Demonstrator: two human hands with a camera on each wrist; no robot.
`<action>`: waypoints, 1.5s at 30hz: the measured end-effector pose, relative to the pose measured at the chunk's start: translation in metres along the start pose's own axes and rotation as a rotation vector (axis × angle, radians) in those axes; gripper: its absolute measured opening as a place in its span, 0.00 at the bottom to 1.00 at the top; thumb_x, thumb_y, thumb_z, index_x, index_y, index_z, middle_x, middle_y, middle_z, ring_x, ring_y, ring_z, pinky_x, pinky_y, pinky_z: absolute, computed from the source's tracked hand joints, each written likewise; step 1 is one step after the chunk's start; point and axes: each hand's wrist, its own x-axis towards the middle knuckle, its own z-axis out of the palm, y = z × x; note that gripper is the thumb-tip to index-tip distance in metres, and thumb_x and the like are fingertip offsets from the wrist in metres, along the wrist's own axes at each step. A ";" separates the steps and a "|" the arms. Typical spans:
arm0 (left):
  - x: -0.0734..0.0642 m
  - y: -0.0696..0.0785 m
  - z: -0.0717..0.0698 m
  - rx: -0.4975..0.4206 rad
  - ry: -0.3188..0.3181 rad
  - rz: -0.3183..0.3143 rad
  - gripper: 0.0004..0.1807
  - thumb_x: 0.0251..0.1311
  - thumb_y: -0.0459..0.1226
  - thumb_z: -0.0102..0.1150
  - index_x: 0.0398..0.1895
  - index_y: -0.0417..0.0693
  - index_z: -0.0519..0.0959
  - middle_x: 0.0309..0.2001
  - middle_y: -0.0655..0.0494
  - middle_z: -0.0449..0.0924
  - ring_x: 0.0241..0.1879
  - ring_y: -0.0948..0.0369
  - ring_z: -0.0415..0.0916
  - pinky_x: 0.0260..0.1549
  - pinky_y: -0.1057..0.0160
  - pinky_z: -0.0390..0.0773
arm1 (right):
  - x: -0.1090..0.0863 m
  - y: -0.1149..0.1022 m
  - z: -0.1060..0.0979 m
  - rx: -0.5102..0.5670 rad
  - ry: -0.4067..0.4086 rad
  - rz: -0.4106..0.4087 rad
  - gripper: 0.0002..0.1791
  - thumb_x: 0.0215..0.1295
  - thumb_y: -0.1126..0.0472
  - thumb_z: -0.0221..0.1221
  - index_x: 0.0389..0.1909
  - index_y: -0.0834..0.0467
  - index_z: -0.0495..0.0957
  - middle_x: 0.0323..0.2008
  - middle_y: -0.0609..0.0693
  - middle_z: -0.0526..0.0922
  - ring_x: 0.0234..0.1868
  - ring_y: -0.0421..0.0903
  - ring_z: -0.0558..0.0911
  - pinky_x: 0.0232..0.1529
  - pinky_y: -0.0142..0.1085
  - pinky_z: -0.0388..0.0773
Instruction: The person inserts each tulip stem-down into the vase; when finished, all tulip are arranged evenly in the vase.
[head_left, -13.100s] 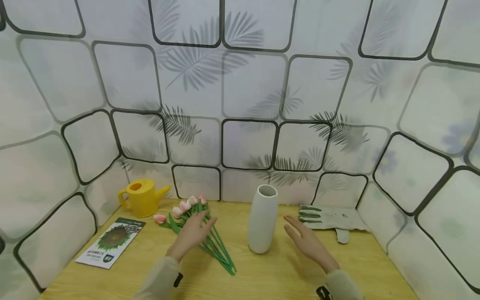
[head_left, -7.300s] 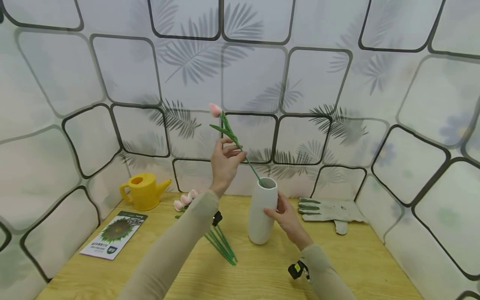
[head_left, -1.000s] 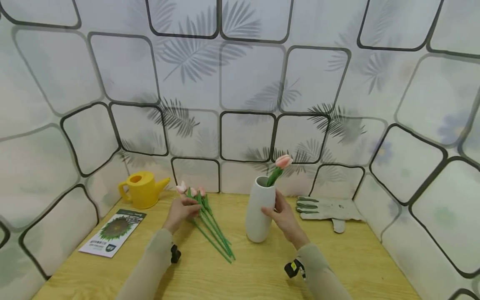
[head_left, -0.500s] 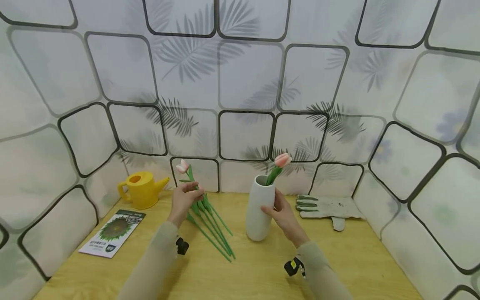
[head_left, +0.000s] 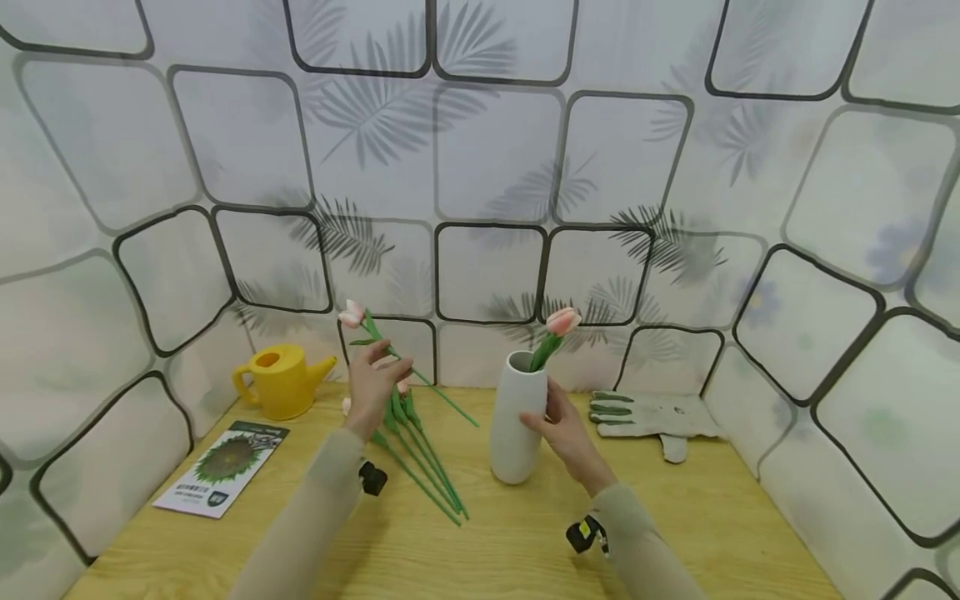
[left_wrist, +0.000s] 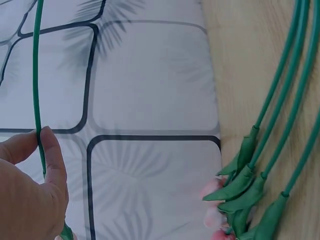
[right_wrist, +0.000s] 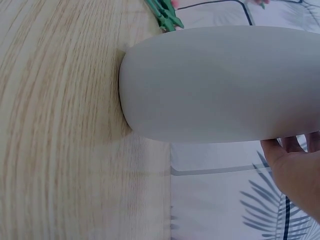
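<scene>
My left hand [head_left: 370, 387] pinches the green stem of a pink tulip [head_left: 352, 314] between thumb and fingers, holding it in the air with its stem slanting down to the right. The left wrist view shows the pinch on the stem [left_wrist: 36, 75] up close. Below it, several more tulips [head_left: 420, 454] lie on the table, their blooms partly hidden behind that hand. My right hand [head_left: 567, 429] grips the side of a tall white vase [head_left: 516, 433], which stands upright on the table. One pink tulip [head_left: 562, 322] leans to the right out of the vase's mouth.
At the back left stands a yellow watering can [head_left: 283, 385], with a sunflower seed packet [head_left: 225, 467] lying in front of it. Right of the vase lies a pair of pale work gloves [head_left: 660, 415] near the back wall. Patterned fabric walls enclose the table [head_left: 480, 554].
My left hand has lifted one tulip off the pile and raised it, and its stem has swung clear of the others. The right hand stays on the vase.
</scene>
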 end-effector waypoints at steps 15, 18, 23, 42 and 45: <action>0.003 0.023 0.017 -0.123 -0.017 0.096 0.31 0.58 0.25 0.64 0.67 0.45 0.70 0.53 0.45 0.71 0.39 0.64 0.81 0.44 0.61 0.85 | 0.002 0.002 0.000 0.006 0.005 -0.010 0.43 0.66 0.60 0.63 0.77 0.49 0.51 0.73 0.55 0.63 0.73 0.55 0.64 0.70 0.57 0.62; 0.005 0.027 0.020 -0.158 0.015 0.134 0.31 0.57 0.25 0.65 0.66 0.44 0.71 0.54 0.44 0.70 0.39 0.64 0.81 0.44 0.62 0.85 | 0.002 0.002 0.000 0.007 0.004 -0.009 0.43 0.66 0.59 0.63 0.77 0.49 0.50 0.73 0.55 0.63 0.73 0.55 0.63 0.70 0.57 0.62; 0.011 0.038 0.026 -0.219 0.091 0.204 0.31 0.56 0.24 0.66 0.65 0.43 0.72 0.53 0.42 0.70 0.36 0.63 0.81 0.42 0.62 0.85 | 0.002 0.002 0.001 0.010 0.000 -0.002 0.44 0.66 0.59 0.63 0.77 0.49 0.50 0.73 0.55 0.62 0.73 0.54 0.63 0.71 0.57 0.62; 0.019 0.088 0.071 -0.226 0.129 0.392 0.30 0.52 0.20 0.66 0.61 0.38 0.74 0.50 0.36 0.73 0.30 0.66 0.80 0.34 0.64 0.86 | 0.003 0.003 0.000 0.010 -0.002 0.006 0.44 0.66 0.59 0.63 0.77 0.49 0.49 0.73 0.56 0.62 0.73 0.55 0.63 0.71 0.57 0.62; 0.018 0.092 0.080 -0.165 0.099 0.419 0.30 0.53 0.21 0.66 0.61 0.39 0.75 0.51 0.37 0.74 0.31 0.66 0.80 0.35 0.64 0.86 | 0.003 0.005 -0.001 0.013 0.003 0.007 0.44 0.66 0.59 0.63 0.77 0.48 0.50 0.73 0.55 0.62 0.73 0.55 0.63 0.71 0.57 0.62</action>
